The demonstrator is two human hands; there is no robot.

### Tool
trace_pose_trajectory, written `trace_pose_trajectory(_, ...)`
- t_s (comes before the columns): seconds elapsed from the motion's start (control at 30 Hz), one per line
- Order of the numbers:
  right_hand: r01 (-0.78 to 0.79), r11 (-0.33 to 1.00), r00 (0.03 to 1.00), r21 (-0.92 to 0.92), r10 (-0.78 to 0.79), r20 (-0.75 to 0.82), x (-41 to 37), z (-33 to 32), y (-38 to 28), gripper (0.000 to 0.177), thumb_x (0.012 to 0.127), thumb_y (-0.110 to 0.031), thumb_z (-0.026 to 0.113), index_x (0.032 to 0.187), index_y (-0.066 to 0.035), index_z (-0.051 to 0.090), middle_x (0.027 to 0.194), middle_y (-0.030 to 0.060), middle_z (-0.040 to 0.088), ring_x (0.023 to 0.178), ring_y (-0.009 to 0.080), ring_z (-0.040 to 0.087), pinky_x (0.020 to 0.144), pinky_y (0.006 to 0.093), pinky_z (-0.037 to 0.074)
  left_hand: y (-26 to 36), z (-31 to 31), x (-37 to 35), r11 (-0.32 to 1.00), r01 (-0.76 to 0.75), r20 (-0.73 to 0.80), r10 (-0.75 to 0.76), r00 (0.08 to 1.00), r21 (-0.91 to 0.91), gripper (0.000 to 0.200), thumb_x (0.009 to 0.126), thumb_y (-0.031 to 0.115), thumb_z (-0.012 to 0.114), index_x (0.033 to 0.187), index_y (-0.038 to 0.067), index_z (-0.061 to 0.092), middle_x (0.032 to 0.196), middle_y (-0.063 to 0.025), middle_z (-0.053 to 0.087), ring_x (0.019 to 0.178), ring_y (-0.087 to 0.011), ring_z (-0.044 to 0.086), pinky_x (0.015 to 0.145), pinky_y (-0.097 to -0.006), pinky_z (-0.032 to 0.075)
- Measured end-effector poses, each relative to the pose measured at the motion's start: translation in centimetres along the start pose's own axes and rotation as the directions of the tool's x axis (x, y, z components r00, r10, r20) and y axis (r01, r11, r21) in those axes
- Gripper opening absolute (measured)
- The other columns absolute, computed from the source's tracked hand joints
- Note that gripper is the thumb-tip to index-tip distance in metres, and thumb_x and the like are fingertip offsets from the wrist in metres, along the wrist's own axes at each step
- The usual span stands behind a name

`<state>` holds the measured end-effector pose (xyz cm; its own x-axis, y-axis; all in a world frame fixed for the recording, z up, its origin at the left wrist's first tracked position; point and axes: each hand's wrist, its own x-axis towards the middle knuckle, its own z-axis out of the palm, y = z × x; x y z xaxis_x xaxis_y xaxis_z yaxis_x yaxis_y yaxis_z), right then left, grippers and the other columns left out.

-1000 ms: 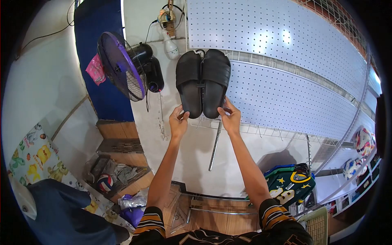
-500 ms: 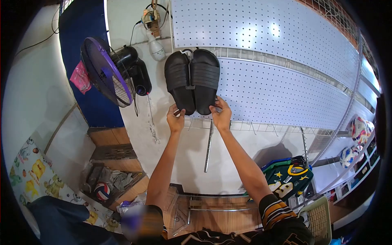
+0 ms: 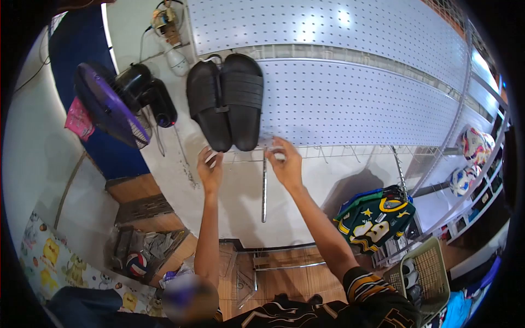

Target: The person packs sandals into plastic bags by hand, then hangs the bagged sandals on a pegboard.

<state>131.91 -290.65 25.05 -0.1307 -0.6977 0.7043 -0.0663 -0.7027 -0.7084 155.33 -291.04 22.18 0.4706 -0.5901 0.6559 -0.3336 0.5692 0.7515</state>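
A pair of black slide sandals [image 3: 225, 104] hangs upright on the wall by a small hook at the top, side by side with the ribbed straps facing me. Just under the lower end of the left sandal is my left hand [image 3: 210, 172], thumb and fingers apart with nothing between them. To the right of the pair, clear of it, my right hand [image 3: 287, 168] is raised with its fingers loosely spread and bent, holding nothing. Behind that hand a metal display arm [image 3: 264, 191] sticks out from the wire grid.
White perforated panels [image 3: 350, 98] cover the wall on the right. A purple-and-black fan [image 3: 109, 104] and a light bulb [image 3: 176, 61] are at left. Green and yellow jerseys [image 3: 377, 218] hang lower right, above a basket [image 3: 432, 273]. Balls [image 3: 465, 180] sit at far right.
Both hands have let go of the sandals' lower ends and drawn back, the right one moving away to the right. The sandals stay hanging; the whole view has shifted left.
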Motion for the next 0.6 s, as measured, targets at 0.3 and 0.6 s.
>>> trace_pose_trajectory(0.3, -0.383, 0.863, 0.916, -0.328, 0.401, -0.014, -25.5, -16.9, 2.2, 0.032, 0.086, -0.005, 0.068, 0.117, -0.003, 0.063, 0.093, 0.0096, 0.069, 0.077, 0.0185, 0.067, 0.066, 0.0299, 0.054, 1.9, -3.9, -25.7, 0.887, 0.417, 0.093, -0.441, 0.893, 0.197, 0.026, 0.092, 0.017, 0.068, 0.107, -0.001, 0.059, 0.1, -0.0068, 0.062, 0.094, -0.0158, 0.058, 0.085, -0.0291, 0.047)
trace_pose_trajectory(0.6, -0.89, 0.25, 0.385, -0.382, 0.861, -0.333, -50.3, -31.2, -1.7, 0.041, 0.082, -0.02, 0.074, 0.114, 0.004, 0.064, 0.095, 0.0167, 0.072, 0.084, 0.0231, 0.07, 0.076, 0.0328, 0.056, -0.2, 2.2, -44.1, 0.854, 0.095, 0.816, -0.448, -0.364, 0.511, 0.06, 0.086, 0.032, 0.072, 0.132, -0.002, 0.052, 0.12, -0.0248, 0.063, 0.111, -0.0331, 0.063, 0.092, -0.0385, 0.051)
